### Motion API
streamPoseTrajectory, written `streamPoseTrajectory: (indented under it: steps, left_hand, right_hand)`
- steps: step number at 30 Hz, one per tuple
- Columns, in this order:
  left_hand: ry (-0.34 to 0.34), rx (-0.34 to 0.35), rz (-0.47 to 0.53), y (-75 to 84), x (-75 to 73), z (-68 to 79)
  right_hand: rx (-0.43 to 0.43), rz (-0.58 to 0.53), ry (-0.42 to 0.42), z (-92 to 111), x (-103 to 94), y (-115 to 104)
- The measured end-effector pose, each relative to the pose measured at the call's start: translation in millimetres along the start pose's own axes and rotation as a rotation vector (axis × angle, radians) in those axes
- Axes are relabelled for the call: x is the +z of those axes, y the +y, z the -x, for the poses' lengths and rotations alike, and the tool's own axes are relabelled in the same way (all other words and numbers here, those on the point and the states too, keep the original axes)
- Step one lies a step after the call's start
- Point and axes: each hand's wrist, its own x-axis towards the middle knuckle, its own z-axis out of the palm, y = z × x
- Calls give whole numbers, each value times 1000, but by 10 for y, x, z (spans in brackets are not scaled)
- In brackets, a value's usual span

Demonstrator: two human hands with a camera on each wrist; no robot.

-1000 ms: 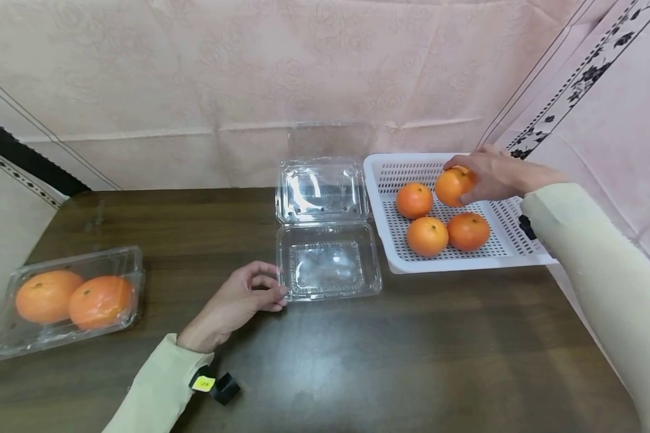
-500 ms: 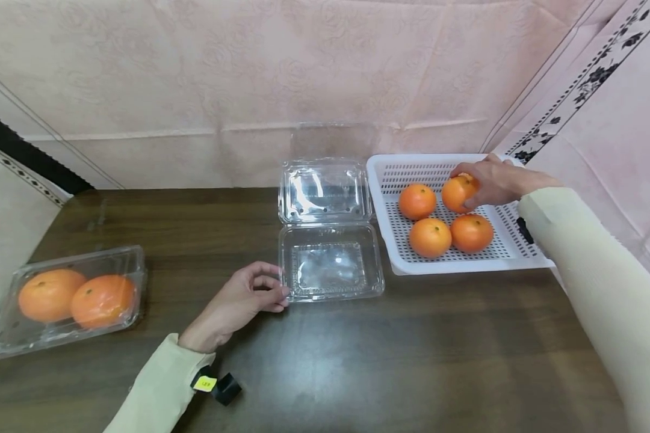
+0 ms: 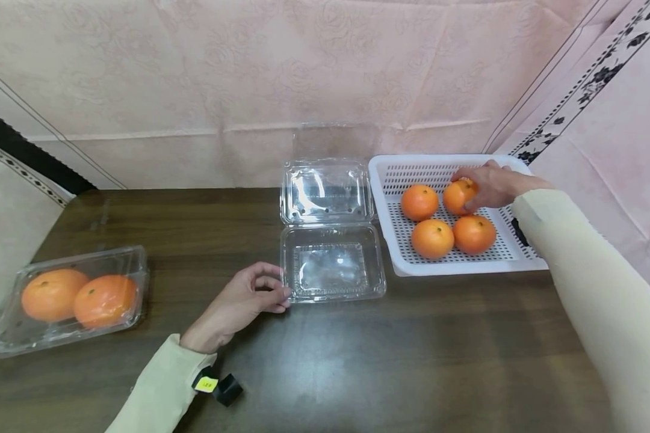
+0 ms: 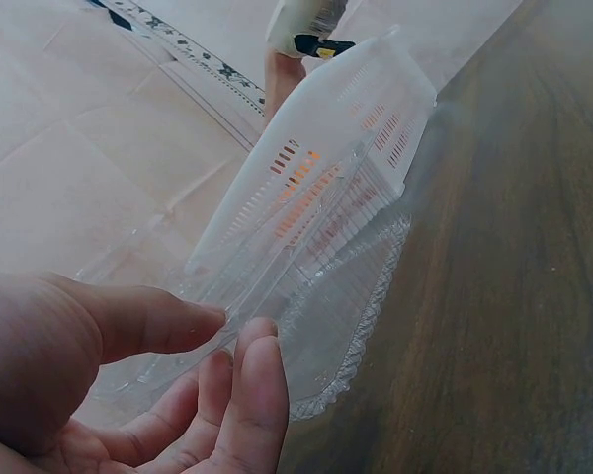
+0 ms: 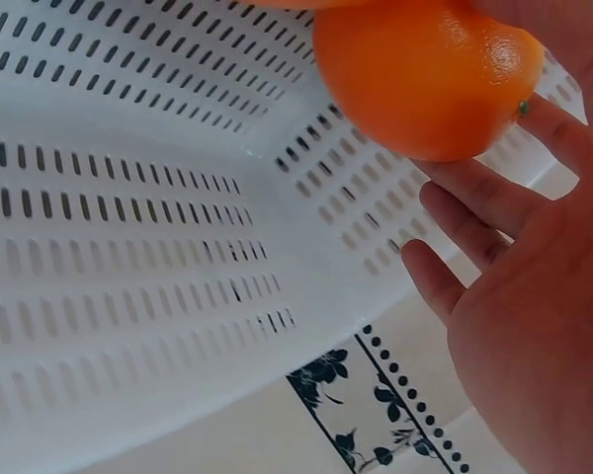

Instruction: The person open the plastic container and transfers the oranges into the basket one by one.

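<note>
Orange (image 3: 458, 196) in the far part of the white slotted basket (image 3: 473, 265), gripped by the right hand (image 3: 493, 183); the left hand (image 3: 241, 305) pinches the near-left corner of the open clear clamshell (image 3: 333, 264). From my remote post I judge that a shallow hold could let the smooth rind slip, and releasing the corner could let the light clamshell slide. The right wrist view reveals lower fingers (image 5: 435, 281) clear of the rind; only the head view shows the filled clamshell (image 3: 105, 257) at left.
</note>
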Motion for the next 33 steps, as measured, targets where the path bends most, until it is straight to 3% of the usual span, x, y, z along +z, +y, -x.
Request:
streamPoseTrajectory:
  steps: [33]
  left_hand:
    - [-7,2,-4,6,-14,10]
  right_hand:
    - [-35,-41,12,-42,103,-39]
